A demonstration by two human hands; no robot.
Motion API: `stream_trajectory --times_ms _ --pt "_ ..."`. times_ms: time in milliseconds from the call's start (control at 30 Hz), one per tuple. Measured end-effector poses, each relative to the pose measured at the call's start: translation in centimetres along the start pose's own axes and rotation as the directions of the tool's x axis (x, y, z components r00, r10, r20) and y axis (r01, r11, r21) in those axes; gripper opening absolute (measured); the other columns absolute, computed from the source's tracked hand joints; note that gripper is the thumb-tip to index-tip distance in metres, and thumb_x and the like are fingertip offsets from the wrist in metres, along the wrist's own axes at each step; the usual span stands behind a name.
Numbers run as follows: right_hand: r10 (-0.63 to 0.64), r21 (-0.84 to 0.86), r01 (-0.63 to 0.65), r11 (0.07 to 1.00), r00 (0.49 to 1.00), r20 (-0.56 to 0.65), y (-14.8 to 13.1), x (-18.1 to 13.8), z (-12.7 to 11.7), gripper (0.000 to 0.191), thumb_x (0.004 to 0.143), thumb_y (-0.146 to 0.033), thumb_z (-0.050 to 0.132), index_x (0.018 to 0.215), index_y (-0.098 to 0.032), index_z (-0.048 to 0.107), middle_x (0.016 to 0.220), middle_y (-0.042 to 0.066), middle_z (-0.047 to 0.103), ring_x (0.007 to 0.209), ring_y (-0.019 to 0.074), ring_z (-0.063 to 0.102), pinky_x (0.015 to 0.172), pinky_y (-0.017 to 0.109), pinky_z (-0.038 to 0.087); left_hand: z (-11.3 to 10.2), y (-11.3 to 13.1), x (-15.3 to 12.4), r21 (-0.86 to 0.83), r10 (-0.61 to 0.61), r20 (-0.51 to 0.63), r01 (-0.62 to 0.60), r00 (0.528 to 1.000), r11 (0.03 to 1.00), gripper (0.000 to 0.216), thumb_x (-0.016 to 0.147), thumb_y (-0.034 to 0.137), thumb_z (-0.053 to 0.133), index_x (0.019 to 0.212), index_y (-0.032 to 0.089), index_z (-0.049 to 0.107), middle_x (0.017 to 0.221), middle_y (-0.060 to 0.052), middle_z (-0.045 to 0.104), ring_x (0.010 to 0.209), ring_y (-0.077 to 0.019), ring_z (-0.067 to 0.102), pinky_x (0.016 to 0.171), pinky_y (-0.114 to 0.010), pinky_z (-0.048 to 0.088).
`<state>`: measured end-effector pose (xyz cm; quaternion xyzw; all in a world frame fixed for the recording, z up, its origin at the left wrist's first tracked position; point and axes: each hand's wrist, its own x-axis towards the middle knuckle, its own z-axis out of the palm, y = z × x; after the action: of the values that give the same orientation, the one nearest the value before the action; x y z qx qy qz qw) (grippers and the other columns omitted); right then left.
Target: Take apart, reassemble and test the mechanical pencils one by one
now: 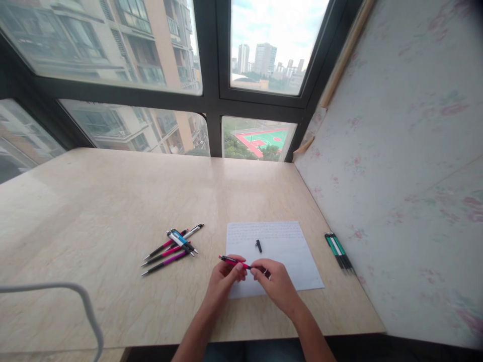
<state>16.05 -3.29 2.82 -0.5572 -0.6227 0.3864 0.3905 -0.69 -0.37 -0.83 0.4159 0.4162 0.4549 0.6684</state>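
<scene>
Both my hands hold a red pen [231,260] over the near edge of a white written sheet [287,246]. My left hand [223,279] pinches the pen's barrel, whose free end points left. My right hand [272,281] is closed at the pen's other end, and what its fingers grip there is partly hidden. A small black pen part [258,246] lies on the sheet just beyond my hands.
A pile of several pens [173,246] in red, purple, blue and white lies left of the sheet. More green and black pens [338,252] lie by the floral wall [407,166]. The beige table [113,201] meets windows at the back. A white curved bar [75,296] is near left.
</scene>
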Motion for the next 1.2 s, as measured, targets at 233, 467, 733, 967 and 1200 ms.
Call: stream_trajectory --times_ms 233,467,733,967,1200 --pt "-0.068 -0.135 0.093 0.986 0.982 0.179 -1.2 -1.0 -1.7 0.028 0.094 -0.020 0.048 0.083 -0.023 0.073 0.071 0.000 0.068 0.067 0.0155 0.060 0.066 0.025 0.043 0.1 0.7 -0.3 0.027 -0.025 0.170 0.021 0.985 0.999 0.025 0.078 0.036 0.073 0.091 0.015 0.071 0.067 -0.005 0.068 0.061 -0.0159 0.060 0.060 -0.026 0.044" --pt "-0.141 -0.304 0.129 0.944 0.990 -0.015 0.6 -1.6 -1.4 0.014 0.088 -0.021 0.059 0.086 -0.022 0.072 0.081 0.003 0.071 0.077 0.0192 0.063 0.072 0.028 0.045 2.0 0.3 -0.8 0.021 0.037 0.057 -0.038 0.998 0.999 0.024 0.078 0.038 0.072 0.081 0.014 0.068 0.060 -0.003 0.065 0.054 -0.0140 0.056 0.054 -0.025 0.042" --pt "-0.047 -0.174 0.046 0.984 0.999 -0.001 0.0 -2.1 -2.3 0.033 0.096 -0.027 0.045 0.073 -0.020 0.067 0.069 0.002 0.068 0.065 0.0157 0.061 0.064 0.026 0.043 2.5 -1.2 -2.0 -0.086 0.027 -0.036 -0.030 0.999 0.996 0.028 0.079 0.039 0.071 0.092 0.014 0.067 0.071 -0.005 0.069 0.063 -0.0151 0.060 0.061 -0.026 0.045" --pt "0.024 0.031 -0.021 0.999 0.996 -0.091 0.6 -1.9 -2.0 0.019 0.078 -0.023 0.068 0.096 -0.019 0.065 0.084 0.003 0.069 0.078 0.0180 0.064 0.061 0.024 0.047 2.4 -0.8 -2.3 -0.133 0.028 -0.022 -0.030 0.999 0.991 0.025 0.078 0.035 0.073 0.088 0.014 0.067 0.071 -0.006 0.070 0.063 -0.0152 0.060 0.061 -0.027 0.044" --pt "-0.018 -0.029 0.019 0.999 1.000 0.021 0.0 -1.8 -2.3 0.030 0.092 -0.029 0.052 0.067 -0.018 0.066 0.065 0.001 0.066 0.063 0.0142 0.060 0.062 0.025 0.045 2.7 -0.6 -2.7 -0.162 0.016 -0.023 -0.020 1.000 0.987 0.028 0.074 0.035 0.076 0.089 0.014 0.066 0.069 -0.005 0.070 0.062 -0.0151 0.060 0.061 -0.027 0.044"
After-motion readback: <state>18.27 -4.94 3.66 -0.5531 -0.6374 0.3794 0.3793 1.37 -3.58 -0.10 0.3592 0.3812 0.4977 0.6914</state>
